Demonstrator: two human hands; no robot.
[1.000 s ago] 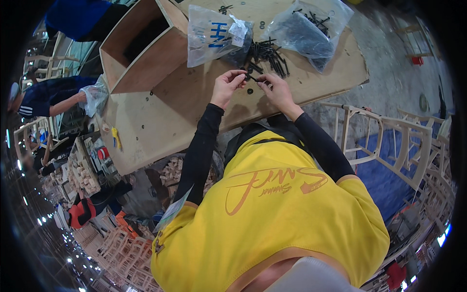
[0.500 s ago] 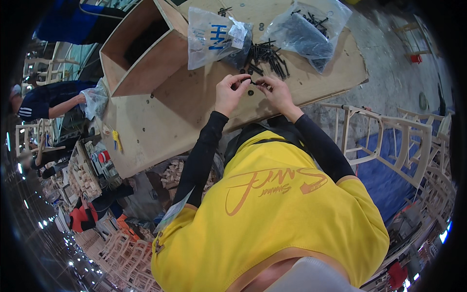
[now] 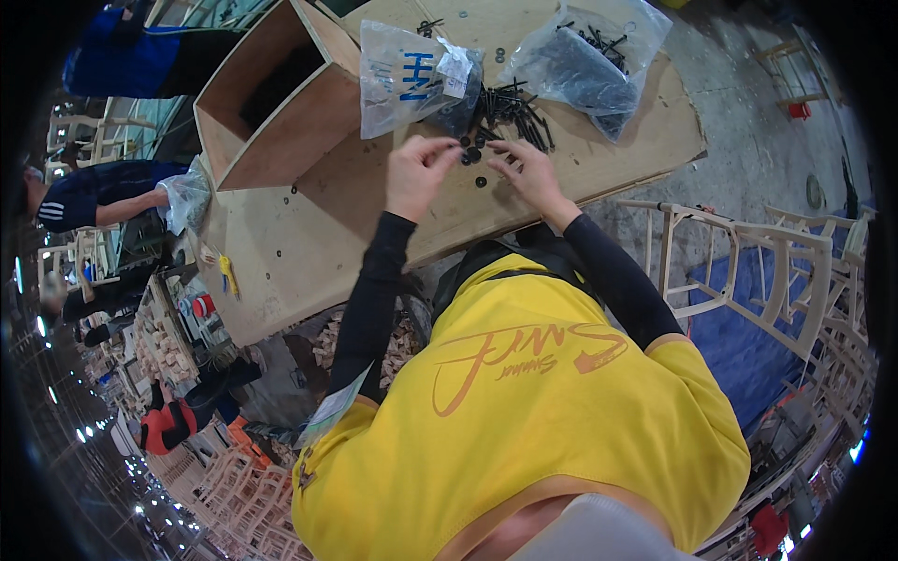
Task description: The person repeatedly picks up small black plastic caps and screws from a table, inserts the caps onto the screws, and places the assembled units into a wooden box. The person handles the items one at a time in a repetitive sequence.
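My left hand [image 3: 418,176] is raised over the table with thumb and index finger pinched together. Whatever small dark piece may be at its fingertips is too small to make out. Facing it, my right hand [image 3: 529,178] has its thumb and fingers apart and nothing visible between them. Black washers [image 3: 473,155] lie on the board between and beyond the fingertips, with a single black washer [image 3: 481,182] nearer to me. Just past my hands is a loose pile of black bolts [image 3: 516,109], beside a clear plastic bag [image 3: 398,79] with blue marks and dark hardware inside.
Another clear bag [image 3: 599,75] of black bolts lies at the far right of the wooden table [image 3: 281,280]. An open wooden box [image 3: 271,103] stands at the left, near a yellow-handled tool [image 3: 227,276]. A person's arm [image 3: 131,208] holds a plastic bag. Wooden chair frames [image 3: 739,262] stand right.
My hands have drawn apart, the left moving left and slightly nearer. The dark piece between them no longer shows there, and the right fingers have opened. Black washers now show between the hands.
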